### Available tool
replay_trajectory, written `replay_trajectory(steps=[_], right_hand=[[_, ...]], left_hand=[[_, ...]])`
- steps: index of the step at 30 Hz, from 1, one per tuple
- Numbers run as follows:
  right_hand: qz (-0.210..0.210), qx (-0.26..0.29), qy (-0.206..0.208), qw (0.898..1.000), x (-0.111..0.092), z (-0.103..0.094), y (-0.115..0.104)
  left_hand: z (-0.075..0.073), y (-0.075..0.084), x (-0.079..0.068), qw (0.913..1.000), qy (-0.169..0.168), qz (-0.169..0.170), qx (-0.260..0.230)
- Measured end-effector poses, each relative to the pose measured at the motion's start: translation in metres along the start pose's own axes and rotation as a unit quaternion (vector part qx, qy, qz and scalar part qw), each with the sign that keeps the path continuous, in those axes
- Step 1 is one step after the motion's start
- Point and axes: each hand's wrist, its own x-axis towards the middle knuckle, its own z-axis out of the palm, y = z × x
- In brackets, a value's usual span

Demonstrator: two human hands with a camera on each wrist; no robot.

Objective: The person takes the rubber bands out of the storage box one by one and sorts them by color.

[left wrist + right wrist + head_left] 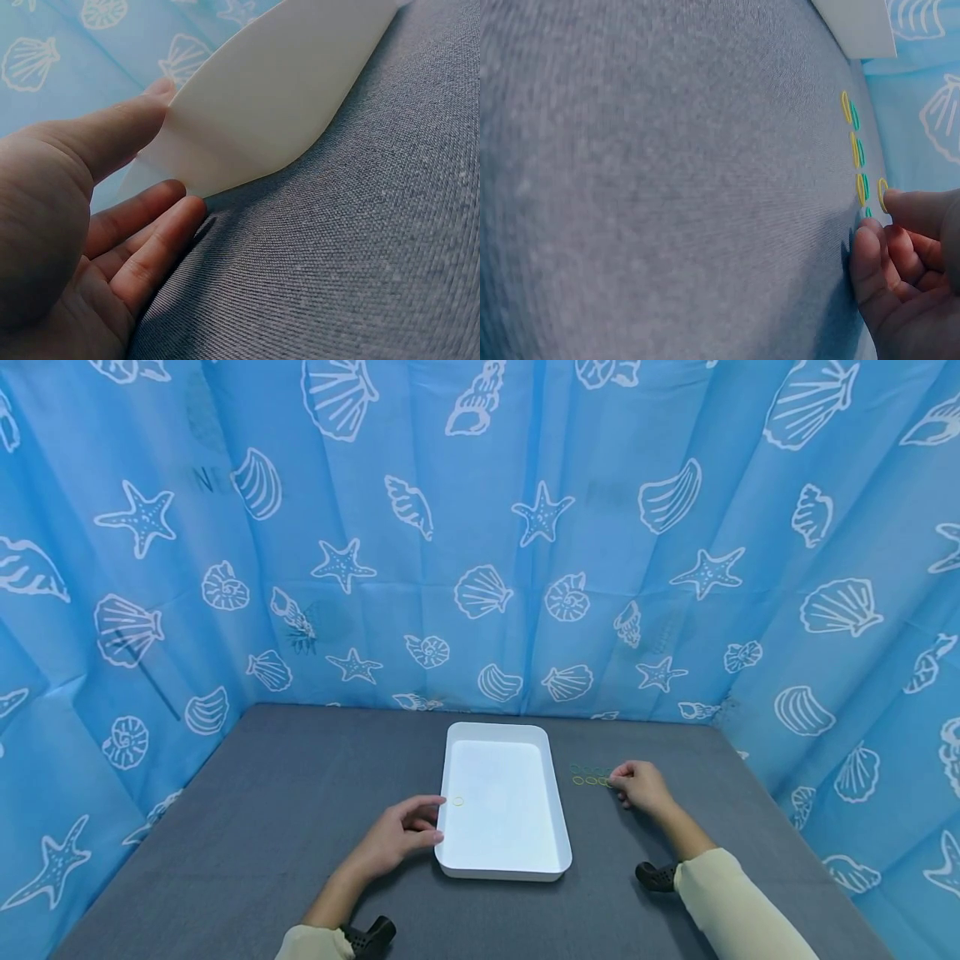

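Observation:
A white tray (498, 864) stands on the table, with a small thin yellow ring (458, 802) lying inside near its left wall. My left hand (393, 835) holds that left side, thumb and fingertips against the wall; up close, the fingers (161, 255) touch low on the wall (247, 112). To the right of the tray, my right hand (641, 785) pinches a yellow ring (883, 193) at its fingertips, lifted off the cloth. Beside it lie yellow rings (855, 150) and green rings (862, 154) in two rows; the fingers partly hide the end of the green row.
Grey cloth (300, 793) covers the table. A blue curtain with white shells and starfish (480, 527) hangs along the back and both sides. Each wrist wears a black strap device, such as the one on the right wrist (656, 877).

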Motion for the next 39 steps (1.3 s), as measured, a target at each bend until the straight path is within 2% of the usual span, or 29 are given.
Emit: replay_trajectory(steps=[19,28,33,39], right_hand=[[0.064,-0.004,0.023,0.998,0.015,0.000,0.014],[0.081,-0.015,0.023,0.996,0.018,0.002,0.013],[0.092,-0.022,0.025,0.995,0.018,0.002,0.010],[0.087,-0.037,0.028,0.995,0.018,0.002,0.010]], left_hand=[[0.001,0.005,0.000,0.9998,0.012,-0.012,0.004],[0.001,0.023,-0.006,0.9999,0.003,-0.011,-0.004],[0.002,0.013,-0.003,0.9999,0.011,-0.009,-0.001],[0.001,0.003,0.000,0.9999,0.012,-0.007,-0.005]])
